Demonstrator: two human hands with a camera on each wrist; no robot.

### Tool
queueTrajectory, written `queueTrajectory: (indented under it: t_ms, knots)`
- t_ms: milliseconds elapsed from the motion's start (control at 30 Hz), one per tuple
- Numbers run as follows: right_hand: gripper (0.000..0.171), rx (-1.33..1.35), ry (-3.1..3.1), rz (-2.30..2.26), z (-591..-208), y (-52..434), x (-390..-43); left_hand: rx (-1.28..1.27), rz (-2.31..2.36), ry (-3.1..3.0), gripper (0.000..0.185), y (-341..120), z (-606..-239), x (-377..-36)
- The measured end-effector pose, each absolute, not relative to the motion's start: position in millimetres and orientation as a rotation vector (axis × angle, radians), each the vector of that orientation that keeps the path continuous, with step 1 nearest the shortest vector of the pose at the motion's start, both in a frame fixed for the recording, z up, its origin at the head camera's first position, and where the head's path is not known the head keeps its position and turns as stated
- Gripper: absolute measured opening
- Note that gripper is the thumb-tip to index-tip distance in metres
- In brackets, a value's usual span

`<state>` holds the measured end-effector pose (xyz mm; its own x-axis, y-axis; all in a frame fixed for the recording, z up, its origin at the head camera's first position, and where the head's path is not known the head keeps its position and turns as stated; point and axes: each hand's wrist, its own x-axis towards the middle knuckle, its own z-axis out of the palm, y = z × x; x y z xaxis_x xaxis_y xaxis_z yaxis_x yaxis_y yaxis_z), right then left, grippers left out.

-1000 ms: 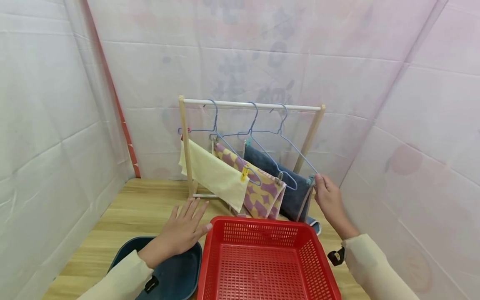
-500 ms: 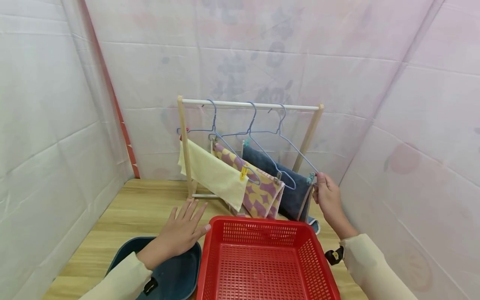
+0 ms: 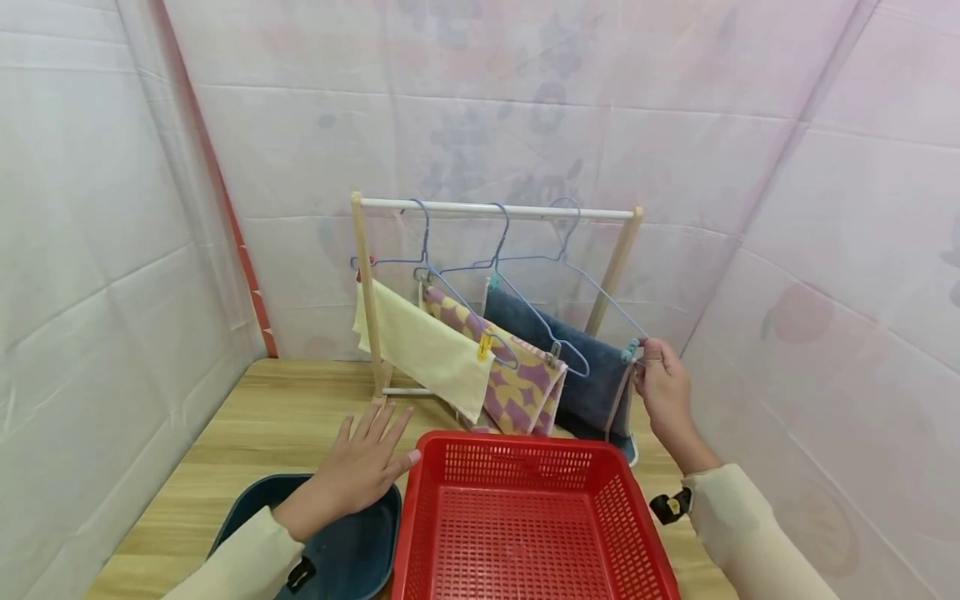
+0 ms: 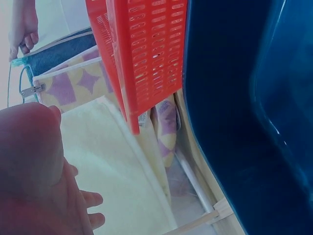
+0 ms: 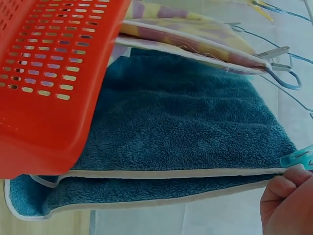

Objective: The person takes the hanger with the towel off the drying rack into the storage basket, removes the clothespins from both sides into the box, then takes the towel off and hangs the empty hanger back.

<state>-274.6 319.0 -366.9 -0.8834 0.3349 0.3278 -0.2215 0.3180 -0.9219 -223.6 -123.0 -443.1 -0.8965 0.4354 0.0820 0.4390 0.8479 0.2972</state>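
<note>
Baskets first: red basket (image 3: 525, 533) sits at the near table (image 3: 255, 417) edge, nothing visible inside, just beside a dark blue tub (image 3: 352, 542). Left hand (image 3: 360, 471) lies flat over the tub's rim, fingers spread. Right hand (image 3: 663, 392) pinches the teal clip (image 3: 628, 352) on the blue towel (image 3: 558, 358), which hangs from the rightmost hanger (image 3: 577, 275) on the rack (image 3: 495, 208).

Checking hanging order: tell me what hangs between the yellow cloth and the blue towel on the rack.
In the head view, the purple-and-yellow checked cloth hangs between the yellow cloth and the blue towel.
</note>
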Motion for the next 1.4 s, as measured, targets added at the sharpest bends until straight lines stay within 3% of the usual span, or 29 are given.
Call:
queueTrajectory:
  t_ms: [600, 1400]
  knots:
    - [0.025, -0.254, -1.931, 1.726, -353, 327, -263, -0.701, -0.504, -2.995, 0.077, -124, -445, -221]
    - [0.023, -0.27, -1.8, 1.708, -353, 343, -254, -0.696, -0.546, -2.975, 0.075, -119, -447, -224]
